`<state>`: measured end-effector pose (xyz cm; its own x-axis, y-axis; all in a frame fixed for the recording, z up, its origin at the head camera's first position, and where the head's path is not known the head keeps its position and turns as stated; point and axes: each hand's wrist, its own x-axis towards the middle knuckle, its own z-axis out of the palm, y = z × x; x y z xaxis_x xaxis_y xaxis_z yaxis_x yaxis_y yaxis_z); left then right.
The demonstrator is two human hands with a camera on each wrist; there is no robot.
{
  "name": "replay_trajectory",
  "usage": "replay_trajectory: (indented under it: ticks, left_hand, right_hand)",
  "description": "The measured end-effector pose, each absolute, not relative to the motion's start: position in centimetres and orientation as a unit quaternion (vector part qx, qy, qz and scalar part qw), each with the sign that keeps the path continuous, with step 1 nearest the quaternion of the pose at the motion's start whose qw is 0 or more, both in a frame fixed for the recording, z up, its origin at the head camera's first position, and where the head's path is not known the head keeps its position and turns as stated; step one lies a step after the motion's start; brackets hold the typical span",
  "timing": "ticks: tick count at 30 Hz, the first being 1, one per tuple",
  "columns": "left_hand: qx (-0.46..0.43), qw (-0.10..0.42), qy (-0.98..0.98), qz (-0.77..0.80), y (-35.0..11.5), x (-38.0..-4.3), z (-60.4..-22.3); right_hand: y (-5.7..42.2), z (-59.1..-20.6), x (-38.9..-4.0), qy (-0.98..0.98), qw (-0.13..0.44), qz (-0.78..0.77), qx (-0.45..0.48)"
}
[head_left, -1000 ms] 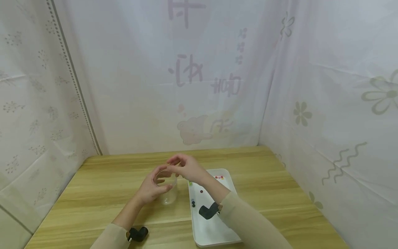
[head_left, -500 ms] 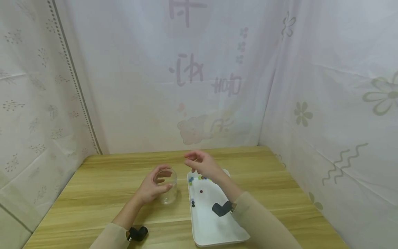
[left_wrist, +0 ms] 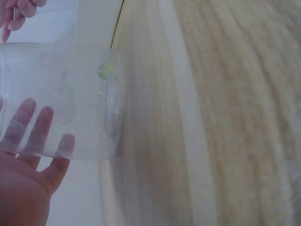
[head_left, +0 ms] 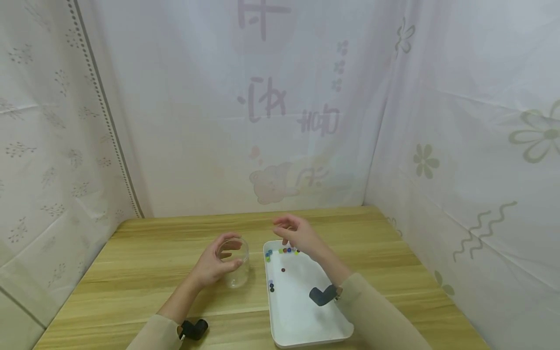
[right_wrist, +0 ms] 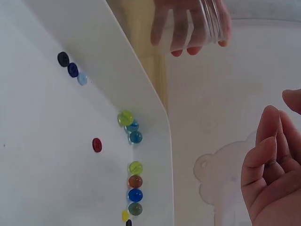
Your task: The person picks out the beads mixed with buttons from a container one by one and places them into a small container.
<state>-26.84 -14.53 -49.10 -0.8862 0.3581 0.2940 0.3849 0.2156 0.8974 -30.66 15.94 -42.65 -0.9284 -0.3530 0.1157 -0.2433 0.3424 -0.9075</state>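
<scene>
My left hand (head_left: 212,262) grips a clear plastic jar (head_left: 236,277), fingers and thumb around its upper part, the jar upright on the table. In the left wrist view, a yellow-green marble (left_wrist: 106,71) shows through the jar wall near its base. My right hand (head_left: 301,236) hovers over the far end of a white tray (head_left: 306,316), fingers loosely bent, thumb apart, nothing between them. Several glass marbles (right_wrist: 135,195) line the tray's far edge and corner. A red button (right_wrist: 97,145) lies alone farther in, and dark blue buttons (right_wrist: 72,70) sit along the left side.
The wood-grain table (head_left: 153,272) stretches out left of the jar and right of the tray. Patterned white curtains (head_left: 197,121) hang behind and at both sides. A black wrist camera (head_left: 323,295) on the right sleeve overlaps the tray in the head view.
My right hand has moved right, from the jar's mouth to above the tray's far end. My left hand and the jar have stayed where they were.
</scene>
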Motion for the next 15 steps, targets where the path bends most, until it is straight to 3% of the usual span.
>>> replay_trajectory:
  ticks: [15]
  left_hand:
    - [-0.239, 0.009, -0.775, -0.585, -14.5, -26.8, -49.2]
  right_hand:
    - [17.1, -44.2, -31.6, 0.829, 0.049, -0.536, -0.149]
